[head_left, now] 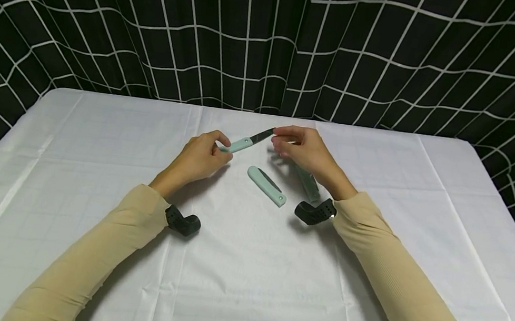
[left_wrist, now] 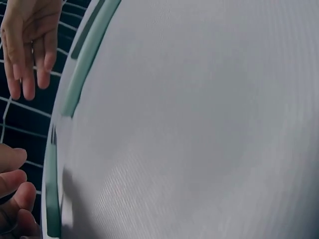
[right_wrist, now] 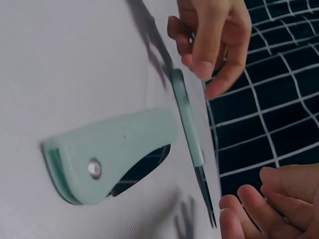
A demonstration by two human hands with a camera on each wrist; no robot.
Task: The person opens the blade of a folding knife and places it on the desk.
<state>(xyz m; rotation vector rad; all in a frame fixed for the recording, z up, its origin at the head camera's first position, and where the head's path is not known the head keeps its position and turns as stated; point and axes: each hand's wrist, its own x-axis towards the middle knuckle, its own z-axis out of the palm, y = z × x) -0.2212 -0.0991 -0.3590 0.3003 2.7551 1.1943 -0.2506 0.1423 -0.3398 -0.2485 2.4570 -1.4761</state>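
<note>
An unfolded folding knife [head_left: 241, 145] with a mint-green handle and dark blade lies on the white cloth between both hands. Close over the handle's end hovers my left hand [head_left: 200, 156], fingers loosely bent; the right wrist view shows a gap between its fingers and the handle [right_wrist: 187, 119]. My right hand [head_left: 304, 147] is at the blade's tip, its fingers relaxed and apart from the blade [right_wrist: 204, 194]. Nearer to me lies a folded knife [head_left: 264, 183] of the same green. Another green knife [head_left: 308, 185] sits under my right wrist, partly hidden by it.
A white cloth [head_left: 243, 286] covers the table, creased in places. Behind its far edge hangs a black curtain [head_left: 224, 35] with a white grid. Black wrist cameras [head_left: 182, 222] stick out from both sleeves, the right camera [head_left: 314, 212] close to the partly hidden knife.
</note>
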